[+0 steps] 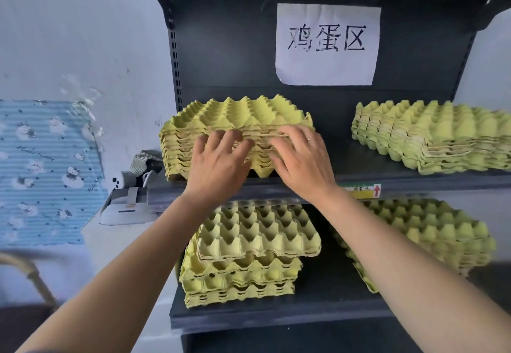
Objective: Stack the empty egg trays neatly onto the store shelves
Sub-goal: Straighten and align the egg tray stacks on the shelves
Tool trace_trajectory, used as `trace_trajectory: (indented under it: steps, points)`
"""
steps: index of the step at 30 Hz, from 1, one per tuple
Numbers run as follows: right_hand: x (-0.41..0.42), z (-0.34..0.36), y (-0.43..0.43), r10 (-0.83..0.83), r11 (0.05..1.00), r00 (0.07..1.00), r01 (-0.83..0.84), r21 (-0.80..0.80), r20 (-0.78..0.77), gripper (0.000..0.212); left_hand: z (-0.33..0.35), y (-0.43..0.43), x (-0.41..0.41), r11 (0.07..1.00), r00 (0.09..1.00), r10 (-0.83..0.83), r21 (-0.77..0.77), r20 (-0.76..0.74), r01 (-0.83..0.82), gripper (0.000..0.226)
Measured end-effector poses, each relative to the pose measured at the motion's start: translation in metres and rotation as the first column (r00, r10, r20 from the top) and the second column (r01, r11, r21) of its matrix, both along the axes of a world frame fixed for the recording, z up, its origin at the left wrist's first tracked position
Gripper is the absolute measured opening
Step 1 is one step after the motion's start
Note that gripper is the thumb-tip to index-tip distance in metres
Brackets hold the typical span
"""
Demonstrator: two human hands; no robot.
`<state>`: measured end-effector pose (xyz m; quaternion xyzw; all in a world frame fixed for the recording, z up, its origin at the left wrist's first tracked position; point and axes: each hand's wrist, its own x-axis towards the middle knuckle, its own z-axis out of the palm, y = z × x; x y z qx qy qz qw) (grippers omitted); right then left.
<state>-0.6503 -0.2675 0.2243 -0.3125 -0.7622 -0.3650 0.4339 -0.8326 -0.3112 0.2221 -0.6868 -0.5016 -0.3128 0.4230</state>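
Observation:
A stack of yellow-green pulp egg trays point(237, 116) sits at the left of the dark upper shelf point(387, 179). My left hand point(218, 163) and my right hand point(302, 159) both press flat against the stack's front edge, fingers spread, gripping nothing. A second stack of trays point(437, 137) lies at the right of the same shelf. On the lower shelf point(318, 314) a left stack point(249, 256) has its top trays askew, and a right stack point(431, 231) lies tilted behind my right forearm.
A white paper sign point(327, 44) with Chinese characters hangs on the shelf's back panel. Left of the shelving, a white wall carries a blue cartoon-print sheet point(41, 170), and a small grey device with clutter point(130, 200) sits beside the shelf edge. A price tag point(362, 191) marks the shelf front.

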Motion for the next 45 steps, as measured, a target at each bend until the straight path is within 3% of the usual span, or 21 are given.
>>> trace_trajectory:
  steps: [3, 7, 10, 12, 14, 20, 23, 26, 31, 35, 37, 39, 41, 45]
  points:
    - [0.014, -0.026, -0.008, 0.128, 0.991, 0.991, -0.126, -0.044, 0.03, 0.019, -0.025, -0.009, 0.018, 0.998, 0.997, -0.063, -0.007, -0.048, 0.063, 0.022]
    - [0.033, -0.079, -0.011, 0.227, 0.951, 0.97, -0.2, -0.238, 0.092, 0.021, -0.072, -0.017, 0.036, 0.96, 0.991, -0.128, -0.257, -0.035, 0.115, 0.025]
    - [0.045, -0.117, -0.01, 0.211, 0.865, 0.964, -0.106, -0.491, 0.163, 0.022, -0.11, -0.021, 0.037, 0.882, 0.995, -0.098, -0.462, 0.016, 0.094, 0.022]
    - [0.051, -0.138, -0.009, 0.178, 0.733, 0.949, 0.049, -0.679, 0.26, 0.029, -0.128, -0.028, 0.034, 0.78, 0.999, 0.01, -0.626, 0.032, 0.012, 0.033]
    - [0.053, -0.154, -0.006, 0.155, 0.627, 0.921, 0.187, -0.756, 0.356, 0.038, -0.144, -0.029, 0.026, 0.704, 0.994, 0.096, -0.71, 0.047, -0.034, 0.043]
    - [0.036, -0.173, 0.008, 0.055, 0.499, 0.914, 0.323, -0.804, 0.401, 0.069, -0.172, -0.011, 0.001, 0.643, 0.99, 0.142, -0.762, 0.027, -0.071, 0.058]
    - [0.027, -0.17, 0.015, 0.031, 0.503, 0.919, 0.325, -0.8, 0.393, 0.055, -0.174, 0.004, -0.009, 0.655, 0.986, 0.165, -0.747, -0.008, -0.115, 0.065]
    - [0.023, -0.163, 0.017, -0.004, 0.458, 0.975, 0.199, -0.866, 0.222, 0.036, -0.172, 0.017, -0.012, 0.651, 0.988, 0.148, -0.748, -0.045, -0.131, 0.066]
    - [0.008, -0.158, 0.012, -0.036, 0.662, 0.956, 0.241, -0.71, 0.291, 0.045, -0.165, 0.014, -0.026, 0.694, 0.993, 0.117, -0.716, 0.013, -0.072, 0.059]
    - [-0.011, -0.157, 0.004, -0.022, 0.68, 0.943, 0.257, -0.686, 0.332, 0.046, -0.165, 0.0, -0.041, 0.677, 0.987, 0.151, -0.733, 0.049, -0.067, 0.06]
    - [-0.015, -0.165, -0.001, -0.022, 0.623, 0.929, 0.302, -0.722, 0.369, 0.047, -0.171, -0.003, -0.042, 0.615, 0.989, 0.147, -0.784, 0.014, -0.081, 0.064]
    - [-0.015, -0.174, -0.003, -0.024, 0.507, 0.918, 0.353, -0.786, 0.396, 0.049, -0.178, -0.003, -0.041, 0.563, 0.989, 0.146, -0.819, -0.031, -0.108, 0.07]
    - [-0.014, -0.177, -0.003, -0.012, 0.424, 0.914, 0.372, -0.825, 0.406, 0.053, -0.182, -0.001, -0.039, 0.572, 0.987, 0.162, -0.814, -0.016, -0.107, 0.067]
    - [-0.007, -0.173, 0.0, 0.016, 0.412, 0.911, 0.369, -0.833, 0.412, 0.069, -0.182, 0.004, -0.04, 0.63, 0.988, 0.153, -0.769, -0.013, -0.108, 0.06]
